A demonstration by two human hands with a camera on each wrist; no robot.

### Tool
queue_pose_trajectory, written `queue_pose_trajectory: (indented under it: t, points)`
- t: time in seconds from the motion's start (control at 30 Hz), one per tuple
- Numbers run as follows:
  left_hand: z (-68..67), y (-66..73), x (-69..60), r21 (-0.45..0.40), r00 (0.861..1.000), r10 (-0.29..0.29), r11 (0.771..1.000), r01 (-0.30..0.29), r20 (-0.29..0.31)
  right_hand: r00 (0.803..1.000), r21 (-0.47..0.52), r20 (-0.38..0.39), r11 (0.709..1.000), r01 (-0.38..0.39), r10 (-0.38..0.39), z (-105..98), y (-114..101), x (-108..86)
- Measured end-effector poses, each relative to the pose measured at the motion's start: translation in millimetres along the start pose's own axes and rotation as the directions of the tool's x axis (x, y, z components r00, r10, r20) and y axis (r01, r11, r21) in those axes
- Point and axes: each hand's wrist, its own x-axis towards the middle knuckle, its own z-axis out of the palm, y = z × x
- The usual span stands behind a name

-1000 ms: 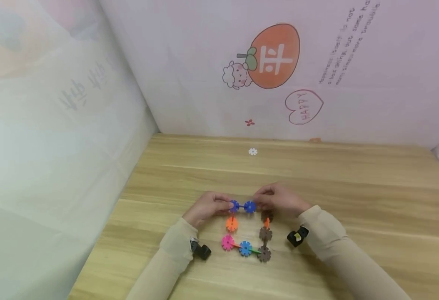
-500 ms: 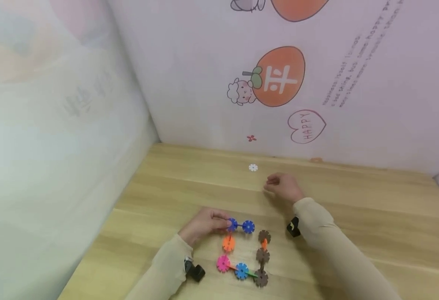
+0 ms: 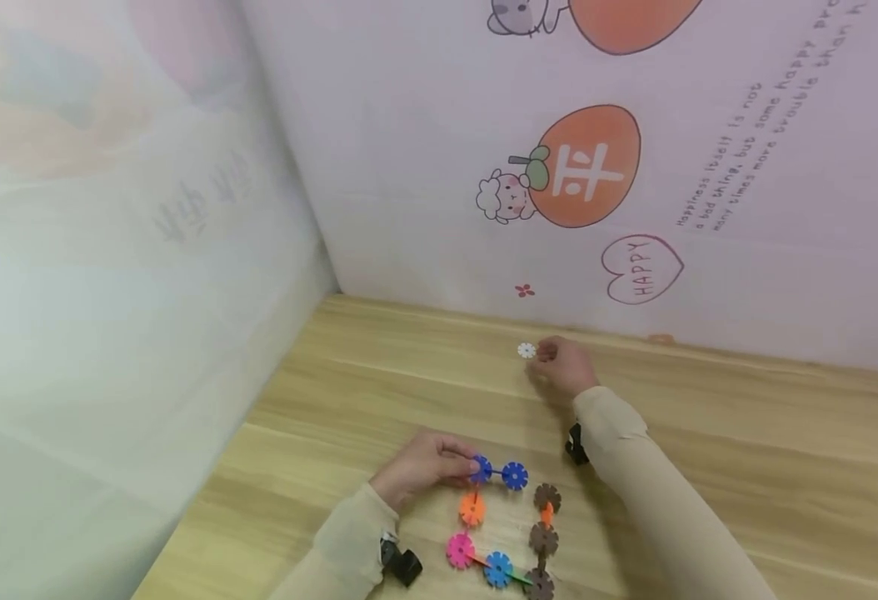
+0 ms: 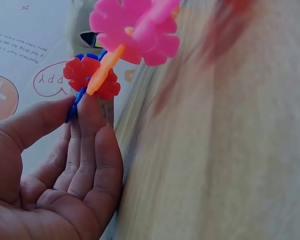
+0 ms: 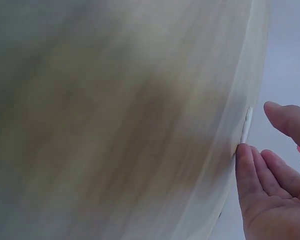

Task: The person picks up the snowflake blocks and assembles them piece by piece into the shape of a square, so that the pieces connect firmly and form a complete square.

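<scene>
My left hand (image 3: 422, 468) pinches a blue notched plastic disc (image 3: 481, 469) between thumb and fingers. That disc belongs to a chain of interlocking discs: a second blue disc (image 3: 515, 476), an orange one (image 3: 472, 508), a pink one (image 3: 461, 551), a light blue one (image 3: 498, 569) and several brown ones (image 3: 544, 540). A gap separates the second blue disc from the top brown disc. In the left wrist view, a red disc (image 4: 80, 74) also shows. Farther back, the fingertips of my right hand (image 3: 568, 367) are at the edge of a white disc (image 3: 526, 350); its thumb (image 5: 285, 117) stands apart.
A wooden table (image 3: 379, 383) carries everything. Behind it rises a pale printed wall covering (image 3: 424, 167), and another pale sheet (image 3: 184, 333) stands along the left. Black wrist cameras (image 3: 401, 563) hang at both sleeves.
My right hand has left the second blue disc and moved to the back of the table, beside the white disc. The left hand keeps its pinch. The head view has tilted upward.
</scene>
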Motion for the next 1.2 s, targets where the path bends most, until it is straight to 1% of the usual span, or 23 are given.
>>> queue_pose_trajectory:
  t: [0.13,0.23,0.33,0.47,0.6,0.7,0.83,1.0,1.13,1.2]
  points:
    - [7.9,-1.7,-2.3,-0.006,1.000,-0.017,1.000,0.017,-0.012,1.000,-0.005,-0.012,1.000,-0.002,0.002,-1.0,1.9,-1.8]
    - [12.5,-2.8,-2.6,-0.019,1.000,-0.018,1.000,0.018,-0.006,1.000,-0.027,-0.031,1.000,-0.004,0.003,-2.7,4.3,-0.8]
    - [15.4,-4.0,-2.5,-0.030,1.000,-0.015,0.999,0.015,0.002,0.999,-0.103,-0.054,0.995,-0.008,0.003,-3.0,4.2,1.3]
    - [17.3,-8.1,-3.5,-0.048,1.000,-0.011,0.999,0.011,0.014,0.998,-0.200,-0.067,0.980,-0.008,-0.006,0.0,0.0,2.2]
    - [22.2,-14.3,-3.0,-0.041,0.999,-0.013,0.999,0.015,0.032,0.998,-0.262,-0.062,0.965,0.001,-0.018,1.7,3.0,-2.2]
    - [25.9,-16.1,-1.4,-0.034,0.999,-0.019,0.999,0.021,0.045,0.999,-0.292,-0.036,0.956,-0.005,-0.006,-1.0,7.4,-7.4]
    - [24.2,-12.7,-1.0,-0.045,0.999,-0.014,0.999,0.016,0.046,1.000,-0.268,0.016,0.963,0.006,-0.002,-6.9,7.8,-14.2]
    - [12.9,-6.2,-0.2,-0.030,1.000,0.003,1.000,-0.002,0.027,0.996,-0.196,0.080,0.979,0.062,-0.047,-12.3,4.0,-25.4]
    - [3.4,-3.9,0.1,-0.013,1.000,0.011,1.000,-0.011,0.027,0.988,-0.117,0.141,0.990,0.076,-0.059,-14.9,-1.7,-45.5]
    - [-0.5,-2.3,0.3,-0.005,1.000,0.013,1.000,-0.013,0.027,0.984,-0.066,0.168,0.996,0.063,-0.051,-16.4,-3.2,-59.1]
